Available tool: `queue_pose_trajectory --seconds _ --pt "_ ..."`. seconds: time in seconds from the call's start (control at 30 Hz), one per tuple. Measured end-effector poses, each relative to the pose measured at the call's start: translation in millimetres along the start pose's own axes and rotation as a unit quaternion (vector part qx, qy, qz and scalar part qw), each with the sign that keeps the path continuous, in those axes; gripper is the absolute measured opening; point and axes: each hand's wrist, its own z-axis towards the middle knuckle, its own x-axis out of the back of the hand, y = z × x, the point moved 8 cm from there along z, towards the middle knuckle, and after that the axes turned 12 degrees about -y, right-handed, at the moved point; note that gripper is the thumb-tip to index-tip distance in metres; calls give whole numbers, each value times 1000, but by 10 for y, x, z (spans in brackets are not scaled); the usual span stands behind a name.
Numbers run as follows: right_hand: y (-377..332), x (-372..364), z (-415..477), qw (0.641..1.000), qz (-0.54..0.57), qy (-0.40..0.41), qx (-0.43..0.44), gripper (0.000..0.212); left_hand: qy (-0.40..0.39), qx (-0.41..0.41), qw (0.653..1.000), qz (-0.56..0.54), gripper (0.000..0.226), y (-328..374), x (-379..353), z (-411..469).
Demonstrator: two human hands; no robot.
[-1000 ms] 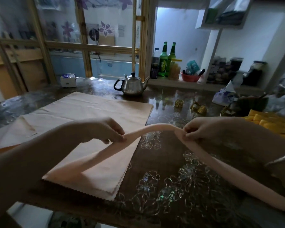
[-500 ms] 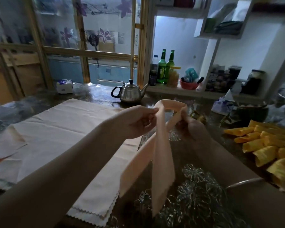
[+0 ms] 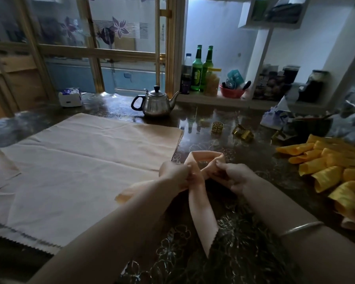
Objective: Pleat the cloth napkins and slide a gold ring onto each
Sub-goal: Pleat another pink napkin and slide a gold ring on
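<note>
The folded peach napkin is pinched at its bend by both hands. The left hand is closed on the place where the two tails cross, and the right hand is curled round the right side of the bend.

Just beyond the fingers a small loop is formed, and it is turned toward the far side of the table. From the grip the strip's long axis is run back the other way. One tail is led straight toward the near edge and ends in a pinked tip. The other is led off to the left and is partly hidden under the left forearm. Whether the near tail is laid on the table or held above it cannot be told.

The nearest gold ring is stood on the table far of the loop and slightly to the right, well apart from it. A second ring is seen further right. Both are judged to be nearer the right hand. That hand would probably be freed for the reach while the bend is left pinched in the left. The loop end already faces the rings, so little turning of the strip should be needed.
</note>
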Motion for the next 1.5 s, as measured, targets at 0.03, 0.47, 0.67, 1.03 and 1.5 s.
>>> queue_pose_trajectory --seconds 0.03,0.47,0.67,1.03,1.5 --pt "-5 3 -13 1000 -16 -6 -4 12 4 -8 1000 22 14 -21 4 19" --pt "-78 -191 -412 898 -422 -38 118 46 -80 95 992 13 16 -29 -65 74" --pt "-26 -318 -371 825 -549 -53 127 47 -92 106 989 38 18 -63 -111 49" --pt "-129 -438 -606 507 -776 -9 374 18 41 -67 900 429 24 268 -134 -31" --pt "-554 139 -270 753 -632 -97 154 28 -171 -247 774 557 25 329 -496 -147"
